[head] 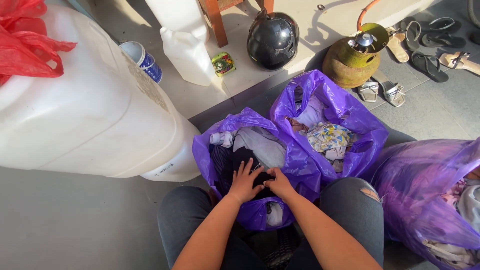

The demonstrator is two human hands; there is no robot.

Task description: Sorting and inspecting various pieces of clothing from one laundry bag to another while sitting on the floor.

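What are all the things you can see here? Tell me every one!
plastic bags of clothes: three, purple, on the floor in front of the knees
big jug: one, white, lying on the left
red bag: one, on top of the big jug
cup: one, blue and white, behind the big jug
small jug: one, white, upright at the top
helmet: one, black, top middle
gas cylinder: one, green, rusty, top right
sandals: several, mixed colours, top right
left hand: on dark cloth in the nearest bag
right hand: beside it, same cloth
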